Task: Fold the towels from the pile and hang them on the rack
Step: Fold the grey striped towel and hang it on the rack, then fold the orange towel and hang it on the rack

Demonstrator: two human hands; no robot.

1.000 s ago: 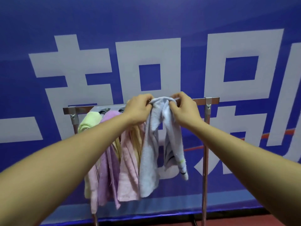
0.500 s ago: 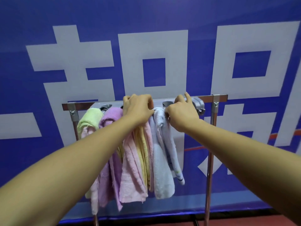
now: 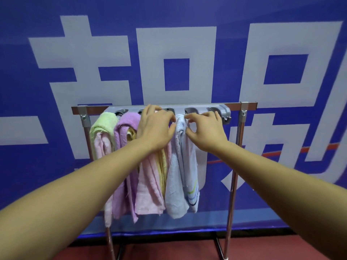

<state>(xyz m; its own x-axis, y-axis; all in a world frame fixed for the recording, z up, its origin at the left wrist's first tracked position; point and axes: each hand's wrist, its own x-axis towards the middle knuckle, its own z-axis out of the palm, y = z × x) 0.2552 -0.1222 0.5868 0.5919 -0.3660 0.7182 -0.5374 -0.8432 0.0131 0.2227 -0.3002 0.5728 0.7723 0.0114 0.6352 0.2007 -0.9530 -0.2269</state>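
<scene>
My forearms extend toward the rack (image 3: 232, 175). My left hand (image 3: 155, 126) and right hand (image 3: 204, 128), fingers curled, each pinch the bunched top of the pale blue towel (image 3: 178, 177) from either side. This terry towel hangs in long soft folds, with striped trim near its lower edge. Left of it, pressed together, hang a pink towel (image 3: 148, 186), a fluffy purple towel (image 3: 125, 122) and a green towel (image 3: 104, 121). All hang from a grey plastic holder strip (image 3: 222, 110) on the rack's shiny metal tubing. Behind it is a blue banner (image 3: 187, 15) with blocky white characters.
</scene>
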